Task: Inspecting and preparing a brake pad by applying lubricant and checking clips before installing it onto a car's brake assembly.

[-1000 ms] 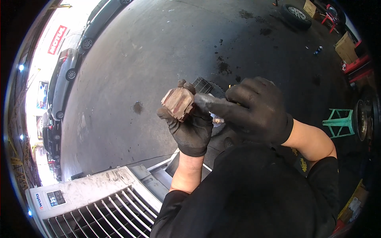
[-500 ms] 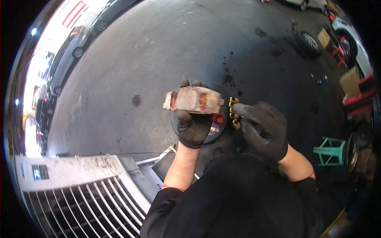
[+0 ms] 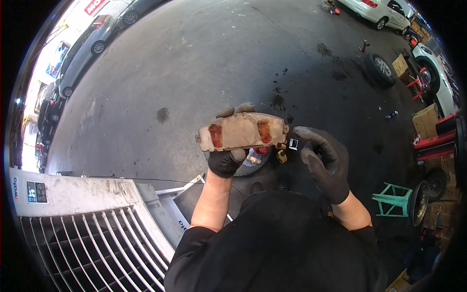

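Over grey concrete floor (image 3: 204, 63), at chest height: left hand (image 3: 227, 156), gloved black, gripping a brake pad (image 3: 242, 131) from below and behind, fingers (image 3: 243, 108) clamped over its top edge, thumb pressing the lower edge. Pad lying level and broadside to the camera, tan-grey face with two rusty red patches, one near each end. Right hand (image 3: 325, 163), also gloved, hovering just right of the pad, not touching it, fingers loosely curled and apart, holding nothing visible. Peeking out beneath the pad, between the two hands, small red and yellow parts (image 3: 272, 153), too hidden to identify. Standing at lower left, a white machine (image 3: 73, 194) with a slatted grille. Sitting at right, a teal stool (image 3: 393, 199) beside a wheel (image 3: 417, 203); farther up, a loose tyre (image 3: 380, 69), a cardboard box (image 3: 427, 120) and red equipment (image 3: 435, 141). Parking along the upper left edge, a grey car (image 3: 82, 58); at top right, a white car (image 3: 379, 10).
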`<move>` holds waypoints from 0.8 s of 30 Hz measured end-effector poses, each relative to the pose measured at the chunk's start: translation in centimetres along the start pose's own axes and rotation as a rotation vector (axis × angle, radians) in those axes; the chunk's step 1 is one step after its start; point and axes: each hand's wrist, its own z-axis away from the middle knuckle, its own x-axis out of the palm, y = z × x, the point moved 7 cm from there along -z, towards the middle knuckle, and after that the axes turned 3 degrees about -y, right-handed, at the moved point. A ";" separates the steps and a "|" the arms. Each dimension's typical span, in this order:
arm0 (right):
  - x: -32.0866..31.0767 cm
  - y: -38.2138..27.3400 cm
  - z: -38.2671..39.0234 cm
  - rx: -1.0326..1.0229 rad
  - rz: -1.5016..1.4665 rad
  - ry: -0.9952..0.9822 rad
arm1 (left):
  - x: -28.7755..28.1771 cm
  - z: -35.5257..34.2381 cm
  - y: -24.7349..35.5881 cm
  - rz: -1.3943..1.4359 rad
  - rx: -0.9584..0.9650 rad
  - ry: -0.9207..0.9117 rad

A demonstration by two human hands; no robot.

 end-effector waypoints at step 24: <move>3.3 -3.7 -1.9 -0.478 0.956 -0.070 | 0.4 0.3 0.8 -0.161 -0.180 -0.050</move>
